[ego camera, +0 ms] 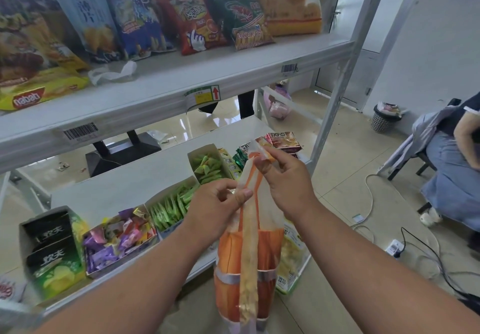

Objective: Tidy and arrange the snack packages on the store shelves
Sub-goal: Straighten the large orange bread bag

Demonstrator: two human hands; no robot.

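Snack bag: an orange and white snack bag (249,263) hangs upright in front of the lower shelf (124,188), off its front edge and held in both hands.
Left hand: the left hand (218,204) pinches the bag's narrow clear seam strip between thumb and curled fingers, about a third of the way down from the top.
Right hand: the right hand (285,180) grips the bag's top corner, fingers curled round the white and orange edge, higher than the left hand.
Lower shelf, front row: an open box of purple and pink sweets (119,237) sits left of the bag; left again stands a green and black chip carton (52,250).
Lower shelf, further back: two open boxes of green packets (176,204) (207,165) lie behind the left hand, touching corner to corner.
Lower shelf, far end: small red and green packs (283,140) sit just behind the right hand.
Behind the bag: a pale green and yellow packet (291,258) leans at the shelf's front edge, partly hidden by the bag.
Upper shelf: the upper shelf (181,79) above the bag carries a row of large chip bags (197,22) standing upright, a yellow wafer pack (39,92) lying flat at the left, and a crumpled white plastic bag (114,72) beside it.
Right of the shelves: a seated person (452,167) and a mesh bin (384,118) by the wall.
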